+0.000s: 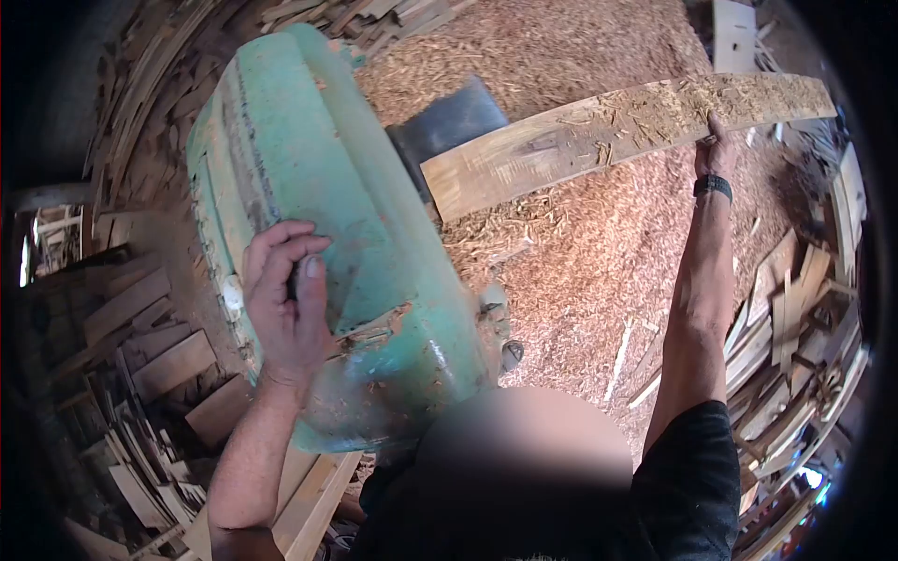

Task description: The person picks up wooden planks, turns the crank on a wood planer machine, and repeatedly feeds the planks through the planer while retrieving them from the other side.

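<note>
My right hand (713, 142) grips a long, slightly curved wooden plank (571, 140) by its lower edge, toward the right end. Wood shavings lie scattered over the plank's upper face. Its left end is beside a worn green machine housing (374, 243), near a dark flat plate (458, 120) that juts from the machine. Above the machine's top, my left hand (288, 299) is half curled, thumb apart from the fingers, with no held object visible. Whether it touches the housing is unclear.
Shavings (580, 271) cover the floor beyond the machine. Stacked offcuts (795, 327) crowd the right side, and wood pieces (168, 365) lie at the left. Boards (313, 500) are below the machine's near end. A pale panel (734, 37) stands at the upper right.
</note>
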